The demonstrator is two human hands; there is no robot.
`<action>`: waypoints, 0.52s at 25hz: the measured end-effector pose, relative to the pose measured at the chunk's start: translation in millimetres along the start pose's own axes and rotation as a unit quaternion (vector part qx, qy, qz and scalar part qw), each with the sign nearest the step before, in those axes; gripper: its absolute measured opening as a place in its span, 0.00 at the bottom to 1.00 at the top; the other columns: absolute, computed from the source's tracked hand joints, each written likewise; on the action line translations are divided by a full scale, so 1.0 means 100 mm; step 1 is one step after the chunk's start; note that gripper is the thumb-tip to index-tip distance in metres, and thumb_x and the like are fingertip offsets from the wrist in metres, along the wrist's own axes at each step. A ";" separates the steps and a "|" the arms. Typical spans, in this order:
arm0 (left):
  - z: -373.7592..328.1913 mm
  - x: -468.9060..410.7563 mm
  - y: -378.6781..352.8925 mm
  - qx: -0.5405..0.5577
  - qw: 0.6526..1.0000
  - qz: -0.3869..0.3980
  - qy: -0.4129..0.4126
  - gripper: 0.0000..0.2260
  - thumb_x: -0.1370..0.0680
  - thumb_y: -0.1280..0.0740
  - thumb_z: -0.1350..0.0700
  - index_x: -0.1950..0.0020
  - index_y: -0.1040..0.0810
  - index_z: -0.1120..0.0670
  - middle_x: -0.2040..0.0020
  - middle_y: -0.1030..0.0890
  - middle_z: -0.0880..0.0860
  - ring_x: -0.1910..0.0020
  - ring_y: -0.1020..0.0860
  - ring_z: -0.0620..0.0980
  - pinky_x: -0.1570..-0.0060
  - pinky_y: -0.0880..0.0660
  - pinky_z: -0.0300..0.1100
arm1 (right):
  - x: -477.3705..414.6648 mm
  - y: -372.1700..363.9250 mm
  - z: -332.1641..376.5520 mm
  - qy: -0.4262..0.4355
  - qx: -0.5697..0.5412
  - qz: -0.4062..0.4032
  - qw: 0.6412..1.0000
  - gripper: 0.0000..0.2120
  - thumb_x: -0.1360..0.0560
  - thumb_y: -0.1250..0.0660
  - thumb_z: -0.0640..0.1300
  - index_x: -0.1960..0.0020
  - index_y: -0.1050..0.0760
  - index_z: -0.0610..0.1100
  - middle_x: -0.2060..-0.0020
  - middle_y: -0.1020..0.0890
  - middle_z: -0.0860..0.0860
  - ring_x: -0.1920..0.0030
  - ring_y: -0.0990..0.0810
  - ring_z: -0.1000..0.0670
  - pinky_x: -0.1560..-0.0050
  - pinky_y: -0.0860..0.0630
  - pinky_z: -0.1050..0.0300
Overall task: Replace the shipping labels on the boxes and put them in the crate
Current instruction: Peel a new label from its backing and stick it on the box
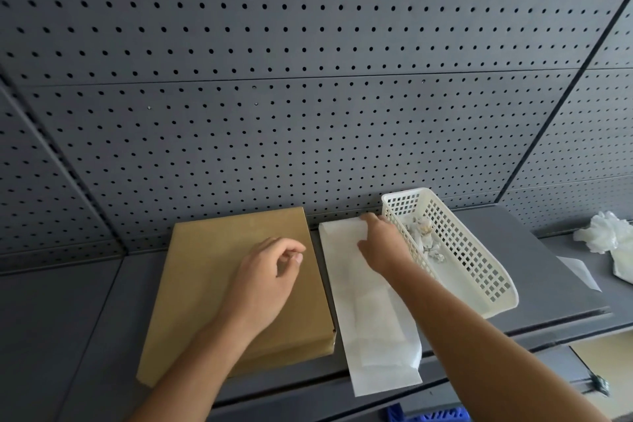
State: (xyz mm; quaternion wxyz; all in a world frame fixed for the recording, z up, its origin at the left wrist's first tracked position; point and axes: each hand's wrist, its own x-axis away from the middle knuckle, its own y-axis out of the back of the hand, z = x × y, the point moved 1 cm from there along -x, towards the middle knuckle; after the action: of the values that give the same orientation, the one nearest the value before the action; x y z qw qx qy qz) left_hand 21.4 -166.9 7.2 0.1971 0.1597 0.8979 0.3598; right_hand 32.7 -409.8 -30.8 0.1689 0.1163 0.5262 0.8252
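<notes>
Nearest us, at the bottom edge below the counter [513, 236], we list a blue plastic item [431, 414], only its top in view; we cannot tell whether it is a crate.

Landmark: one flat brown cardboard box [219, 271], lying on the grey counter, its far edge close to the dark pegboard wall [308, 79]. No label is visible on its top face.

Left hand [270, 274]: over the right half of the box, fingers loosely curled, thumb and forefinger close together; we cannot tell whether the grip pinches anything.

White paper sheets [373, 336]: a long strip just right of the box, running from near the pegboard to past the counter's front edge.

Right hand [383, 243]: right of the box, fingers spread flat on the far end of the white sheets; grip released, clasping nothing.

White perforated plastic basket [472, 250]: right of the sheets, touching or nearly touching them, holding crumpled paper scraps [428, 240].

Small white slip [579, 271]: further right of the box, beyond the basket, flat on the counter.

Crumpled white plastic [606, 233]: farthest right of the box, at the frame edge.
</notes>
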 end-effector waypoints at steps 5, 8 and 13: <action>-0.29 -0.13 -0.20 0.223 0.968 0.042 0.111 0.09 0.17 0.38 0.51 0.48 0.18 0.51 0.54 0.15 0.47 0.57 0.18 0.43 0.54 0.21 0.40 | 0.17 0.45 0.13 0.022 -0.266 -0.052 0.962 0.16 0.22 0.38 0.39 0.35 0.29 0.50 0.51 0.21 0.55 0.52 0.20 0.50 0.54 0.21 0.52; -0.41 -0.36 -0.32 0.353 0.908 0.048 0.221 0.20 0.17 0.40 0.44 0.47 0.19 0.59 0.51 0.15 0.60 0.55 0.15 0.52 0.53 0.18 0.43 | 0.35 0.65 0.18 0.064 -0.365 -0.069 0.926 0.12 0.23 0.36 0.39 0.44 0.28 0.54 0.53 0.20 0.53 0.51 0.20 0.47 0.51 0.20 0.44; -0.42 -0.62 -0.31 0.518 0.798 0.088 0.296 0.31 0.22 0.41 0.31 0.39 0.20 0.56 0.45 0.14 0.55 0.44 0.16 0.52 0.40 0.21 0.48 | 0.74 0.82 0.15 0.106 -0.459 -0.020 0.882 0.13 0.23 0.37 0.31 0.51 0.25 0.49 0.60 0.22 0.47 0.59 0.24 0.48 0.57 0.27 0.49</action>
State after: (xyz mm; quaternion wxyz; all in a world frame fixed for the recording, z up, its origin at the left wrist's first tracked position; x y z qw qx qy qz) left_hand 50.9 -239.4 27.5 -0.2225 0.2020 0.9470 -0.1135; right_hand -42.4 -399.1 50.9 0.1632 -0.0725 0.1050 0.9783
